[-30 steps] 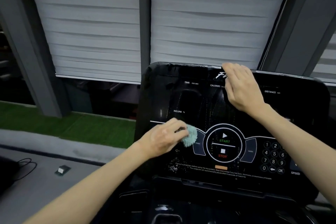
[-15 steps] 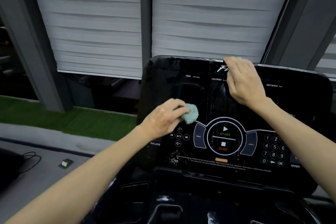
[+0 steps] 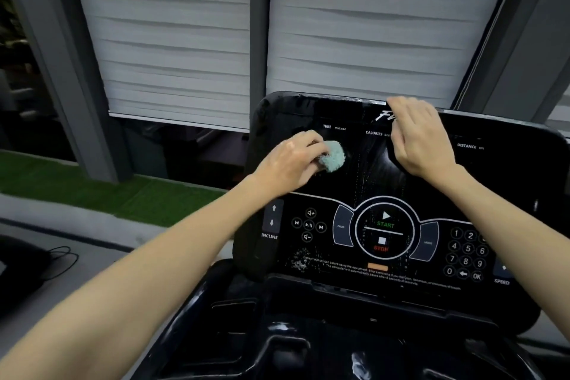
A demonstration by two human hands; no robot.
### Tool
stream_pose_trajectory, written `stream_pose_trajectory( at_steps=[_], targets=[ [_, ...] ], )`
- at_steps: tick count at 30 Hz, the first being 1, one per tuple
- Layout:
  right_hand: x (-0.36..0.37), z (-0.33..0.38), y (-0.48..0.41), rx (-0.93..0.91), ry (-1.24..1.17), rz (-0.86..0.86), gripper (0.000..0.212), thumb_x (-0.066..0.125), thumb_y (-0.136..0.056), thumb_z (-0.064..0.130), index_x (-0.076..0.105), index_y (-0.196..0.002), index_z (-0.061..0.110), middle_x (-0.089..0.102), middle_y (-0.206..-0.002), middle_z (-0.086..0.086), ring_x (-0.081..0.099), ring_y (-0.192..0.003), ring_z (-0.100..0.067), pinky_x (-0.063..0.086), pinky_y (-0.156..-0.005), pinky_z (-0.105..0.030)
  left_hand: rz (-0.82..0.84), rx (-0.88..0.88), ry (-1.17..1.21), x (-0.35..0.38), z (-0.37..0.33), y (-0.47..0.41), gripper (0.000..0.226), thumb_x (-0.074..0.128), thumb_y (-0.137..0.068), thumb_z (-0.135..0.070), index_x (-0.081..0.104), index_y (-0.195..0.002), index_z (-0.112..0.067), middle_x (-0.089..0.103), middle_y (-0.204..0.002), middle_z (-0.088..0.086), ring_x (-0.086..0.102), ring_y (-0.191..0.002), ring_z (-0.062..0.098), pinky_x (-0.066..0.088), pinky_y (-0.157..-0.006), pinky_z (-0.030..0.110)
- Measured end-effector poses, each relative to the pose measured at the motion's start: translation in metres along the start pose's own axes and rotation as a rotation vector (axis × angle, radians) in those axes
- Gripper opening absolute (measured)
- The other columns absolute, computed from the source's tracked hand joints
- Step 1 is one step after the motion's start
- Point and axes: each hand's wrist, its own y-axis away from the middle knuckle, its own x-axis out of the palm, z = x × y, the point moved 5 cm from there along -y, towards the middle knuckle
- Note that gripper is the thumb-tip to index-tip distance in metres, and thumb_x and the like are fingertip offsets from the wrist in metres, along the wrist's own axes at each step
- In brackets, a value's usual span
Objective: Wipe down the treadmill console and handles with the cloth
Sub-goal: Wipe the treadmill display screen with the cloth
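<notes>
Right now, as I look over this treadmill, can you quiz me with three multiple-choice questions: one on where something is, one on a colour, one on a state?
1. Where is the cloth on the console?
A) upper left, just below the TIME label
B) over the number keypad
C) on the STOP button

2. What colour is the START lettering?
A) red
B) green
C) yellow

3. What shape is the cloth in?
A) spread flat
B) draped over the console's top edge
C) bunched into a small wad

Answers:
1 A: the pale cloth lies just under and slightly right of TIME.
2 B: START reads green inside the round dial.
3 C: it shows as a small fluffy ball, not a flat sheet.
</notes>
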Motion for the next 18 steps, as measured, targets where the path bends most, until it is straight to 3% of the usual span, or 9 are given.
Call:
stream_pose_trajectory(
  at_steps=[3,8,12,14,18],
  targets=[
    [0.001,-0.001,0.0,0.003,0.0,0.0,0.039,0.037,-0.093,0.008,0.047,-0.128,-0.005,0.055,-0.119,-0.02,0.05,-0.101,-0.038,0.036,-0.097,-0.046,0.018,0.035,0.043,0.009,-0.01,0.017,0.033,0.07,-0.072,0.006,0.066,-0.104,0.0,0.062,-0.1,0.016,0.061,-0.088,0.027,0.054,-0.075,0.037],
    [0.001,-0.001,0.001,0.015,0.006,-0.001,0.039,0.036,-0.093,0.009,0.046,-0.128,-0.004,0.054,-0.12,-0.02,0.05,-0.104,-0.038,0.035,-0.1,-0.046,0.215,0.115,0.183,0.054,-0.052,0.13,0.036,0.062,-0.074,0.007,0.062,-0.109,-0.005,0.063,-0.104,0.012,0.061,-0.092,0.023,0.055,-0.078,0.033],
    [0.0,0.0,0.0,0.014,0.002,-0.004,0.039,0.037,-0.092,0.008,0.046,-0.128,-0.004,0.054,-0.12,-0.019,0.049,-0.104,-0.037,0.035,-0.1,-0.046,0.337,0.188,0.196,0.063,-0.058,0.149,0.046,0.071,-0.067,0.013,0.063,-0.108,-0.007,0.062,-0.105,0.009,0.061,-0.088,0.02,0.058,-0.061,0.03],
    [0.0,-0.001,0.0,0.009,-0.003,-0.007,0.039,0.037,-0.092,0.008,0.046,-0.128,-0.004,0.055,-0.118,-0.019,0.049,-0.102,-0.036,0.035,-0.099,-0.045,0.311,0.21,0.133,0.056,-0.053,0.13,0.051,0.067,-0.062,0.014,0.059,-0.107,-0.009,0.059,-0.103,0.007,0.057,-0.088,0.019,0.057,-0.054,0.03],
    [0.0,-0.001,0.0,0.008,-0.003,-0.011,0.038,0.036,-0.092,0.008,0.047,-0.127,-0.004,0.055,-0.116,-0.019,0.048,-0.098,-0.036,0.035,-0.097,-0.046,0.099,-0.006,0.025,0.026,-0.013,0.059,0.038,0.046,-0.072,0.011,0.063,-0.103,-0.001,0.059,-0.101,0.013,0.06,-0.087,0.029,0.058,-0.068,0.041]
  ],
)
